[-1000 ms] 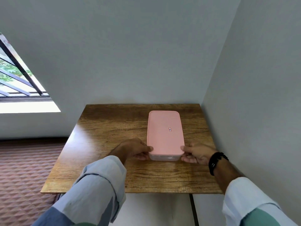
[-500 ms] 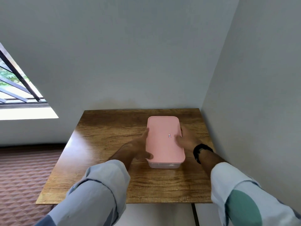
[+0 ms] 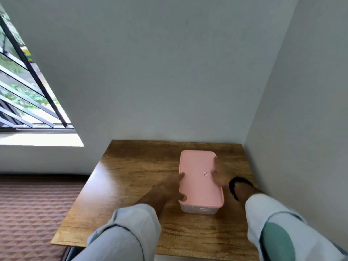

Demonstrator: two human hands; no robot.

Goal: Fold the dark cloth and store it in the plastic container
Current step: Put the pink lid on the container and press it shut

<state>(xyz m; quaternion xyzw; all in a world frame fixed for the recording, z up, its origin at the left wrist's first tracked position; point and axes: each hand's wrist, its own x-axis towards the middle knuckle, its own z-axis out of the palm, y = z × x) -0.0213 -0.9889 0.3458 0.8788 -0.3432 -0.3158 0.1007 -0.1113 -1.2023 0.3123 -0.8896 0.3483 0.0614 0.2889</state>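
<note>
Hands, your left hand [image 3: 169, 187] and right hand [image 3: 219, 178], lay spread against the stiff, light, pink-lidded clear plastic container [image 3: 200, 178]; you could grip its long sides

Blurred: our right hand [image 3: 219, 178] on the pink rectangular plastic lid [image 3: 199, 178]. The clear container's [image 3: 198, 209] contents between our hands: hidden. Sleeves: cropped below.

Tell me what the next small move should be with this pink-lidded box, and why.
Probably press down along the pink lid edges to seat it. Both hands flank the plastic container on the wooden table: left hand against the left edge, right hand, blurred, on the right edge. No dark cloth is visible outside.
</note>
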